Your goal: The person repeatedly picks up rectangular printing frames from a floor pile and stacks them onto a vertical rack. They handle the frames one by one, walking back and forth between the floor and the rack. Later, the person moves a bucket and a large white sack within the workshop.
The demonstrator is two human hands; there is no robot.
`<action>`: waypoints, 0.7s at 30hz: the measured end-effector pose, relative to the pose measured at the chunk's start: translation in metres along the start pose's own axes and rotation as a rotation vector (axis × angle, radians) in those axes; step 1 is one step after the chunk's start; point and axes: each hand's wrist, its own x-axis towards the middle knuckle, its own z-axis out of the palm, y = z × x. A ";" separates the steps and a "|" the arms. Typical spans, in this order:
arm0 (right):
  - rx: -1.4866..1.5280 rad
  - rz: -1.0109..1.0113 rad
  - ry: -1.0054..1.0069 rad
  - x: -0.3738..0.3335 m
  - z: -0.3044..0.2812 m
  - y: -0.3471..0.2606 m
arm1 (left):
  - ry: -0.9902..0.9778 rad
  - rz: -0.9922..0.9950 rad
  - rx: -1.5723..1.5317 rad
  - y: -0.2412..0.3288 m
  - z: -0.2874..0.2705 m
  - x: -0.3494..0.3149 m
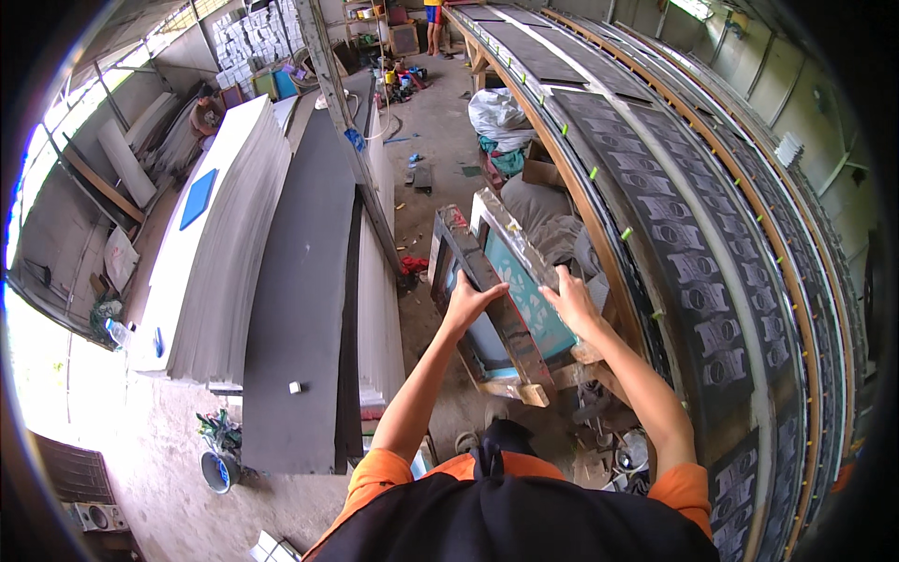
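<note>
My left hand (476,303), fingers curled closed, grips a wooden screen-printing frame (515,337) at twelve o'clock; my right hand (574,303), likewise closed, holds a second frame (532,298) just beside it, towards one o'clock (its teal mesh bears pale leafy shapes). A long printing desk (585,222) curves away at two o'clock; a white sheet stack (229,234) stands at ten.
</note>
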 end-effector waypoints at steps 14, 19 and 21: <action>0.060 -0.178 0.149 0.346 0.039 0.030 | 0.040 0.092 -0.025 0.024 -0.060 0.348; 0.024 -0.189 0.110 0.473 0.024 0.033 | -0.030 0.091 -0.160 0.058 -0.074 0.448; 0.041 -0.184 0.094 0.526 0.027 0.041 | -0.063 0.142 -0.143 0.052 -0.081 0.505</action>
